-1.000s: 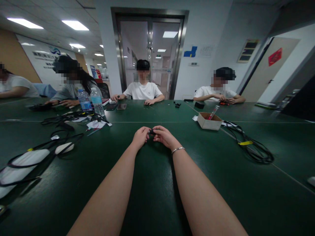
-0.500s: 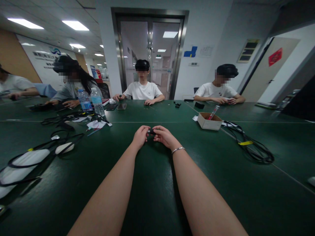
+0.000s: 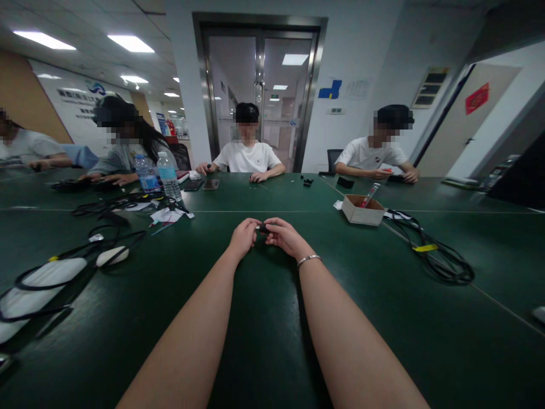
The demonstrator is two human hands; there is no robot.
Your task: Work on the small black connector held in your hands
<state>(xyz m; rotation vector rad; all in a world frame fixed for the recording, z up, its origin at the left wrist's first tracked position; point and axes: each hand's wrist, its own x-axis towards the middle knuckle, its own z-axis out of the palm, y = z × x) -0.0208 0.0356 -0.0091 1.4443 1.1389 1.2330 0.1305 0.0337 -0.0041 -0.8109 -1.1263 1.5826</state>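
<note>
Both my hands meet above the green table, fingertips almost together. Between them is a small black piece with a silvery end, too small to name its kind. My right hand pinches the black part between thumb and fingers. At the silvery end, the thumb and fingers of my left hand are closed on it. Fingers cover much of the piece.
An open cardboard box with a red-and-clear tube stands ahead right, beside a coiled black cable. Water bottles, paper scraps, cables and a white power strip lie left. Several people sit around the table.
My hands stay in place; the black piece between them has tilted slightly. At the far right, a person's hands have moved apart, and something red now shows in one.
</note>
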